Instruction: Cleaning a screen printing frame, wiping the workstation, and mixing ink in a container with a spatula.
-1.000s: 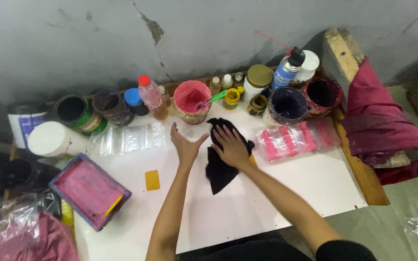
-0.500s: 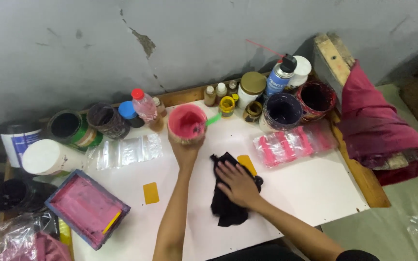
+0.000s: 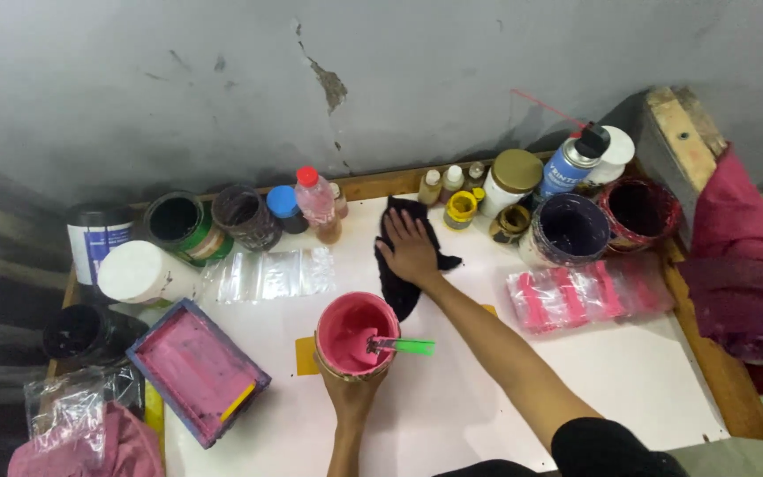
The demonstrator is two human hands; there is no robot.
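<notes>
Below, pink-filled pot [image 3: 357, 334] holds green stirrer [image 3: 404, 346].

Cloth [image 3: 404, 265] behind paint tub [image 3: 355, 336]; tray [image 3: 196, 371] left.

Beyond our right hand [image 3: 411, 250] we see a blue-labelled spray can [image 3: 571, 161]; right of it lies a clear packet of pink pieces [image 3: 586, 294]. Far left of our left hand [image 3: 351, 389] stands a white tub with a blue label [image 3: 95, 241], nearer it clear plastic bags [image 3: 271, 274].
</notes>
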